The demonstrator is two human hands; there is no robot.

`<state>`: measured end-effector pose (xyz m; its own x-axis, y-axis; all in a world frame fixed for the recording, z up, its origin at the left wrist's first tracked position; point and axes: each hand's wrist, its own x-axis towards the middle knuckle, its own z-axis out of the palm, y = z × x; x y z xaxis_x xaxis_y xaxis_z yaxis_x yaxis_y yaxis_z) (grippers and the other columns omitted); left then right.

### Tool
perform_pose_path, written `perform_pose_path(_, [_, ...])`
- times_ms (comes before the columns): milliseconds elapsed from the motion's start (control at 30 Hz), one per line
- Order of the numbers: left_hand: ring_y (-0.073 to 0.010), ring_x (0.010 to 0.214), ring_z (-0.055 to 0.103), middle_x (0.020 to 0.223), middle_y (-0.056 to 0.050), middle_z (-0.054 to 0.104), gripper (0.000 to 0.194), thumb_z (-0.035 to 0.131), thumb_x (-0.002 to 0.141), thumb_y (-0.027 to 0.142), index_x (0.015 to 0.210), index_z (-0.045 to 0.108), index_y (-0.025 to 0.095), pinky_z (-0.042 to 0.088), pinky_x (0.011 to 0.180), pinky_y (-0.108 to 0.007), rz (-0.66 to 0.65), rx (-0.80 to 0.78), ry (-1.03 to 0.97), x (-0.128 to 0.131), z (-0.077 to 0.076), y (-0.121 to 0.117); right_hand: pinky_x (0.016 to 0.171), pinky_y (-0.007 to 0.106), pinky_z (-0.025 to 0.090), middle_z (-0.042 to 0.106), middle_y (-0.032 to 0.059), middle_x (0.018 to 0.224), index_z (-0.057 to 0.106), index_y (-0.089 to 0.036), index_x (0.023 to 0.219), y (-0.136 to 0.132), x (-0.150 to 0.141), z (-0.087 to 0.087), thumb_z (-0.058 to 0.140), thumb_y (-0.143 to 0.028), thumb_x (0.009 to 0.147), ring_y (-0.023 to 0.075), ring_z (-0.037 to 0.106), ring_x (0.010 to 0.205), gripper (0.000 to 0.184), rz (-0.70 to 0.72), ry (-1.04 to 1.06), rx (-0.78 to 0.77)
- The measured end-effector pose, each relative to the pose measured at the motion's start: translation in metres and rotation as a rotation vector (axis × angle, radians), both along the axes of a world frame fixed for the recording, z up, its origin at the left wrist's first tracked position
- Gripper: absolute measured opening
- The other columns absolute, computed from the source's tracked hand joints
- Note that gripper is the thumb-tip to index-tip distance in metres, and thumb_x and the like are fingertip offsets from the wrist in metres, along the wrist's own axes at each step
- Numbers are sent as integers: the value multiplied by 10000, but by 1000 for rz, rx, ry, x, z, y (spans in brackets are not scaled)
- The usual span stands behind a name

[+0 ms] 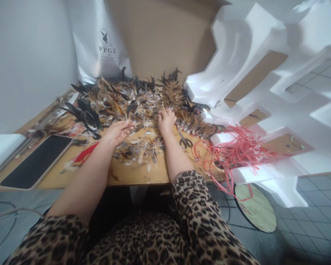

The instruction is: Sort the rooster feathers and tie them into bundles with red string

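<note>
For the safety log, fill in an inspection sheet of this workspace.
Surface: brown table, largely covered.
Job's things: brown and black feathers in a loose heap; scissors beside the right forearm.
Clutter: phone at left; red strings trailing past the near edge at right.
Grips: left grip and right grip at the feathers; whether either holds one is unclear.
Cables: pale cable, lower left.
Surroundings: white foam at right; printed bag and cardboard behind.

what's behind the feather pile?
Behind the feather pile: a silvery bag printed PPGZ, and to its right, brown cardboard. The pile covers part of their lower edges; what's there can't be seen.
</note>
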<state>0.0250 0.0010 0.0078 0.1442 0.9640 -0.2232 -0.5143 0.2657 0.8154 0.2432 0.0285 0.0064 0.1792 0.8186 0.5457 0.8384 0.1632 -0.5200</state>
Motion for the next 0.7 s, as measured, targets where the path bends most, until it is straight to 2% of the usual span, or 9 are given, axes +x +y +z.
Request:
perform_pose_path(133, [-79, 603, 641, 802, -97, 694, 27, 632, 746, 92, 773, 629, 91, 472, 470, -108, 1, -23, -39, -1, -1, 2, 958, 359, 316, 533, 70, 1058, 633, -210, 948, -5, -3, 13, 435, -247, 841, 193, 449, 1064, 228, 80, 120, 177])
perform_pose_path(333, [-115, 684, 669, 847, -111, 703, 54, 582, 779, 86, 769, 633, 99, 518, 545, -143, -23, -27, -93, -1, 0, 0, 953, 331, 362, 530, 78, 1004, 625, -193, 911, -1, -15, 12, 442, -252, 843, 170, 489, 1036, 204, 288, 242, 291])
perform_pose_path(533, [-141, 726, 679, 881, -133, 703, 74, 576, 776, 76, 773, 649, 90, 524, 564, -158, -142, 9, -93, 1, 5, -7, 947, 344, 373, 534, 82, 1037, 624, -199, 909, -5, -33, 10, 465, -290, 834, 180, 489, 1061, 197, 440, 316, 205])
perform_pose_path(700, [-111, 642, 658, 778, -115, 695, 71, 601, 753, 57, 776, 667, 65, 517, 546, -149, -181, 34, -85, 1, 4, -8, 951, 347, 368, 544, 78, 1004, 617, -202, 893, -4, -40, 4, 468, -273, 829, 177, 496, 1050, 177, 500, 320, 203])
